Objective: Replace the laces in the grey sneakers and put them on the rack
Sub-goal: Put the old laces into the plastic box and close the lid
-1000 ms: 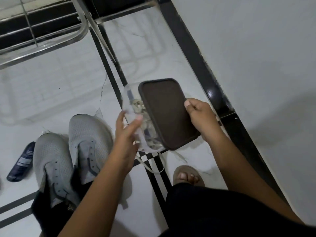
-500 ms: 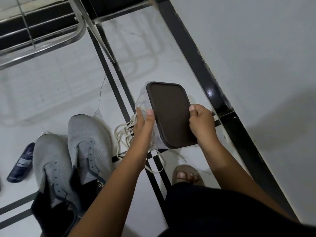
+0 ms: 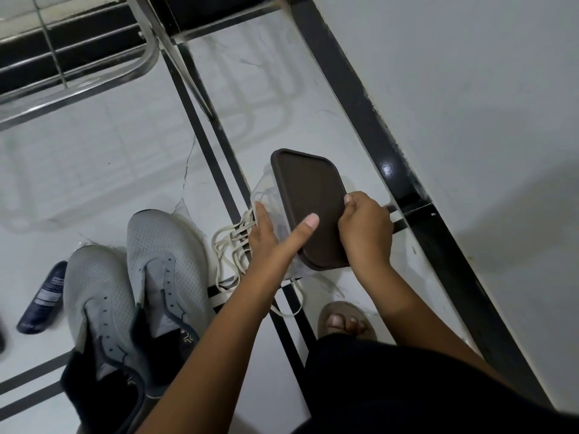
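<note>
White floor: sneakers (image 3: 138, 277) point toes away; hands (image 3: 316, 233) grip lidded box (image 3: 308, 208).

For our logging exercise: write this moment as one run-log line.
both hands grip lidded clear box | cream laces loose on floor | grey sneakers unlaced | not yet racked

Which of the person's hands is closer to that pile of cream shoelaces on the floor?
The left. The left hand holds the clear container's side right beside the cream shoelaces, apparently touching them. The right hand grips the brown lid on the far side, away from the laces.
</note>
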Demonstrator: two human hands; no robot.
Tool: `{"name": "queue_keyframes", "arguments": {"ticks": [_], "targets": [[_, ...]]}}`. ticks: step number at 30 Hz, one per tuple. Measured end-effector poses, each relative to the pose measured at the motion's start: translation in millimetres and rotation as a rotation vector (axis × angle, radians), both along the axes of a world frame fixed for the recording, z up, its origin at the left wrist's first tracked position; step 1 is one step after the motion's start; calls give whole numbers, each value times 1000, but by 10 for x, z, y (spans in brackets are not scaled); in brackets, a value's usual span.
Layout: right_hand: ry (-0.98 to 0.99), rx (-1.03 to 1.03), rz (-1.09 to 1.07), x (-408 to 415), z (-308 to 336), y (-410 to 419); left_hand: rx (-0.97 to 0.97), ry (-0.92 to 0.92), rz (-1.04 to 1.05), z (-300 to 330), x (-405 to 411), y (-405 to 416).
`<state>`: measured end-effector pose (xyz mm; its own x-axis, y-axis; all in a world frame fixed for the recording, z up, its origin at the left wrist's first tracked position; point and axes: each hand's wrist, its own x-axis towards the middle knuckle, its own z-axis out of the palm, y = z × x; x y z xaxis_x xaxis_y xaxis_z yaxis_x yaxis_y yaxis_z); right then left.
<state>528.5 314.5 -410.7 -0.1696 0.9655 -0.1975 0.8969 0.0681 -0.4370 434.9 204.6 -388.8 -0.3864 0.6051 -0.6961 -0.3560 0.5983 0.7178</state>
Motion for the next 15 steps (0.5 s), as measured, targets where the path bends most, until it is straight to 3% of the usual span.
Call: {"name": "queue_keyframes", "arguments": {"ticks": [2,4,5,7,9,12,15], "targets": [[-4,-16,4,6,4,1,0,9,13,-32,-17,-24],[154,-124,-20,56,12,41,20,-26,122,-57,-44,-48],[348,-305,-62,86,26,70,39,-76,214,-71,-64,-56],[794,-877,-152,135,112,66,89,-217,385,-88,-119,-61],[898,-1193,-134,150,147,8,120,-328,434,-77,-183,-63],[952,-1103,-196,79,125,-88,149,-379,327,-10,-208,-48],[1032,-981,-254,13,134,-141,195,-286,305,1,-248,-57]]}}
